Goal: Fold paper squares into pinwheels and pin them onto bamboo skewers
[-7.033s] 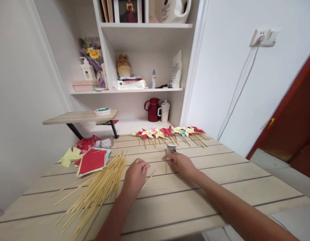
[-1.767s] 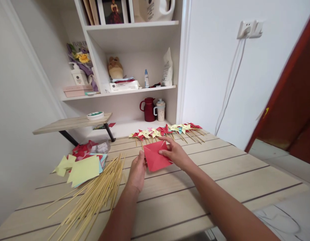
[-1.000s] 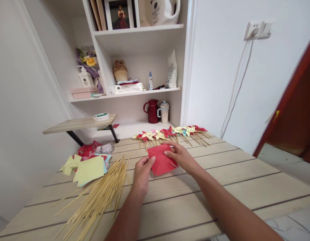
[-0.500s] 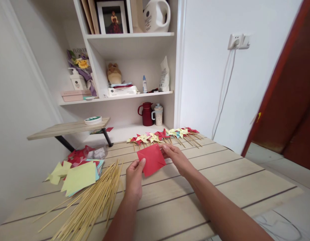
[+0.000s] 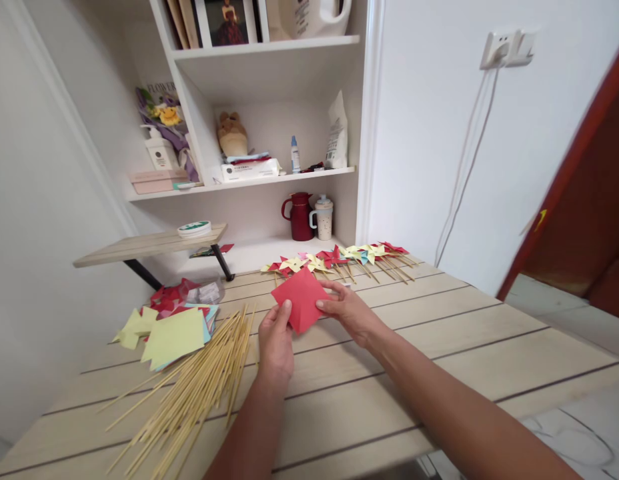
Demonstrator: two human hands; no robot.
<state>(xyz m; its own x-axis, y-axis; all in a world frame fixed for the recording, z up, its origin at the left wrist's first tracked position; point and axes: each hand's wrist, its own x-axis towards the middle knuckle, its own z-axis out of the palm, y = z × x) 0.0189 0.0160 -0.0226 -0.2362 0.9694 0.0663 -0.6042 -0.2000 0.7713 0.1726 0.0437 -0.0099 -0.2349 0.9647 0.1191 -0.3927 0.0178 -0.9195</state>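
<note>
red paper square (image 5: 300, 299) now off the stack, pinched between left hand (image 5: 275, 337) and right hand (image 5: 345, 311), sticks let go

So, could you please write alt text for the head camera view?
Two bare hands, left hand and right hand, hold a red paper square above a wooden table, between bamboo sticks and finished pinwheels.

Skewers (image 5: 189, 393) lie left on the table (image 5: 439, 353) — paper stack (image 5: 174, 337) behind them.

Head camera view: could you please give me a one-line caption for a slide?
Both hands, left hand and right hand, hold a red paper square above a wooden table, beside sticks.
</note>
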